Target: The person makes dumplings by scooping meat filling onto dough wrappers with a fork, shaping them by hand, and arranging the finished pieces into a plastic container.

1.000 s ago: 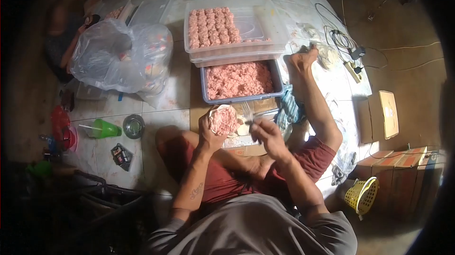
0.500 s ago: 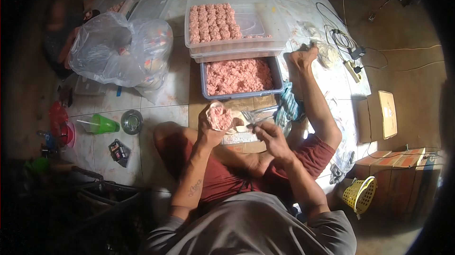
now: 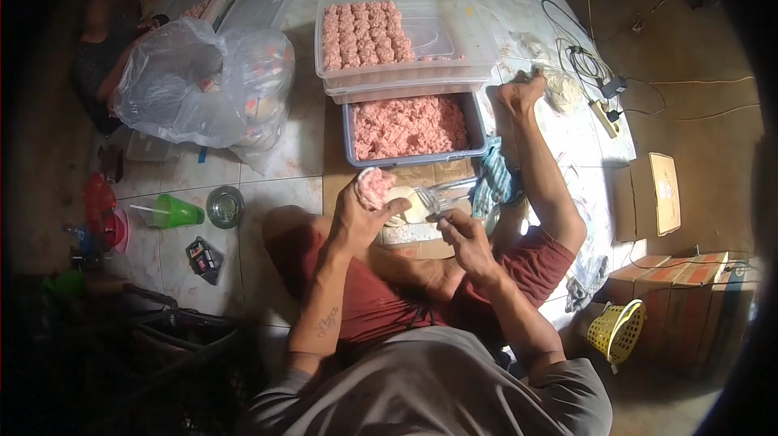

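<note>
1. Left hand (image 3: 353,215): half-closed cup round a meat-filled wrapper (image 3: 374,185), open end up. Probably cupped so the soft sides don't slump. Thumb sticks out toward the pale round wrappers (image 3: 415,207); can't tell if it touches them.
2. Right hand (image 3: 467,243): pinched closed on the handle of a fork (image 3: 431,200), tines angled away from me, next to the pale wrappers. Pinch likely leaves the wrist free to steer the tines.
3. Meat tub (image 3: 350,152) sits straight ahead, just past both hands; I'd read that as a short reach for the fork.
4. Clear tray (image 3: 468,53) with rows of meat lumps (image 3: 365,37) stands right behind the tub. Cloth (image 3: 491,183) lies beside the tub on my right, presumably for wiping.
</note>
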The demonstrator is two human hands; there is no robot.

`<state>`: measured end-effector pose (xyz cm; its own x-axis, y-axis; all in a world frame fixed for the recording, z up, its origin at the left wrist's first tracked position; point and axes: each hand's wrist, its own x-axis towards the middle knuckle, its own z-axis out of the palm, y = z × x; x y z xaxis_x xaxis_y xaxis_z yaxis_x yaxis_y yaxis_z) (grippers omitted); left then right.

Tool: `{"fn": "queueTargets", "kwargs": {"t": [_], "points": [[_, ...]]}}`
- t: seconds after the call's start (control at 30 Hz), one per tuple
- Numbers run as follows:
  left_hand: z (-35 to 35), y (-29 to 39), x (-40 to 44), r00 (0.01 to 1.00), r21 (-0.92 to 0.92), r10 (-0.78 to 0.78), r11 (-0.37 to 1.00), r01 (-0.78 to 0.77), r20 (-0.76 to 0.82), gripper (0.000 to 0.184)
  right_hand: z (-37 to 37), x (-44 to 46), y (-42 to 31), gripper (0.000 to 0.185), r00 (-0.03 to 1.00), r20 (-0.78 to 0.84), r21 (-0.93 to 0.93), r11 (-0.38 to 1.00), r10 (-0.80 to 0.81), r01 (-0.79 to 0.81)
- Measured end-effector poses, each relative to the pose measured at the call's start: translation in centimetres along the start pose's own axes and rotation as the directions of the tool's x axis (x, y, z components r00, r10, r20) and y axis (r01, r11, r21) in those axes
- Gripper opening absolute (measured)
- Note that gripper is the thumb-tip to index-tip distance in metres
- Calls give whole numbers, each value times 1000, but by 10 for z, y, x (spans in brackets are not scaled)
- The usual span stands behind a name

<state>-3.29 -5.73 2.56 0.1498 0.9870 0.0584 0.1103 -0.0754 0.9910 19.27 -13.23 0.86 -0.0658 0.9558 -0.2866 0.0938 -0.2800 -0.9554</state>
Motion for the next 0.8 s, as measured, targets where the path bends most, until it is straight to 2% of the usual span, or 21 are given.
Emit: {"fn": "queueTargets", "kwargs": {"t": [0.03, 0.07, 0.13, 0.17, 0.27, 0.3, 0.33, 0.4, 0.43, 0.5, 0.53, 0.57, 0.6, 0.63, 0.67, 0.7, 0.73, 0.77, 0.8], "points": [[-5, 1, 4, 993, 59, 76, 995, -82, 95, 51, 3, -1, 11, 22, 999, 44, 112, 994, -19, 14], [-11, 0, 3, 992, 61, 76, 995, -82, 98, 51, 5, -2, 15, 22, 999, 42, 115, 993, -19, 14], [-18, -3, 3, 974, 128, 37, 989, -66, 222, 51, 7, -2, 21, 22, 992, 129, 262, 964, 13, -46], [-11, -4, 1, 990, 49, 86, 995, -92, 113, 52, 8, -1, 25, 23, 991, 135, 271, 961, 21, -58], [-5, 9, 5, 991, 76, 102, 991, -109, 88, 54, 11, -2, 20, 25, 986, 163, 283, 956, 32, -78], [-10, 4, 6, 978, 122, 98, 985, -122, 184, 56, 12, -1, 20, 25, 986, 162, 282, 956, 32, -77], [-8, 0, 5, 978, 120, 101, 985, -124, 184, 56, 14, -2, 20, 25, 984, 179, 344, 937, 3, -65], [-1, -4, 1, 991, -114, 74, 992, -61, 113, 56, 17, -2, 22, 24, 981, 193, 406, 912, -26, -56], [3, -3, -2, 991, -113, 73, 992, -60, 114, 56, 18, -2, 23, 23, 982, 186, 360, 932, -35, -35], [14, -2, -5, 997, -294, 25, 956, -2, 74, 49, 29, 2, 29, 22, 983, 177, 313, 950, -41, -16], [24, -7, -6, 997, -295, 22, 956, 1, 76, 49, 42, 7, 35, 17, 984, 60, 231, 962, -166, 148], [38, -20, -8, 997, -166, 72, 983, -77, -37, 45, 49, 7, 40, 12, 954, -45, 127, 946, -295, 298], [47, -37, -9, 980, -28, 135, 990, -141, -145, 41, 46, 7, 33, 12, 956, -44, 124, 948, -291, 294], [50, -33, 1, 966, 45, 131, 991, -124, -224, 38, 42, 9, 18, 12, 940, -62, -122, 938, -335, 326], [45, -28, -3, 968, 112, 119, 989, -96, -220, 35, 40, 10, 9, 12, 923, -68, -358, 873, -380, 333], [37, -11, -4, 991, 37, 84, 996, -80, -108, 36, 31, 8, 9, 15, 935, -87, -318, 899, -344, 302], [27, -4, -4, 998, -38, 58, 998, -58, 6, 37, 20, 3, 9, 12, 937, -76, -374, 881, -341, 290], [11, -22, -2, 957, -380, 117, 925, -8, 266, 40, 10, -3, 16, 11, 953, -55, -306, 913, -299, 269], [3, -10, -8, 959, -314, 40, 948, 52, 280, 39, 3, -8, 23, 10, 966, -29, -237, 941, -256, 242]]}}
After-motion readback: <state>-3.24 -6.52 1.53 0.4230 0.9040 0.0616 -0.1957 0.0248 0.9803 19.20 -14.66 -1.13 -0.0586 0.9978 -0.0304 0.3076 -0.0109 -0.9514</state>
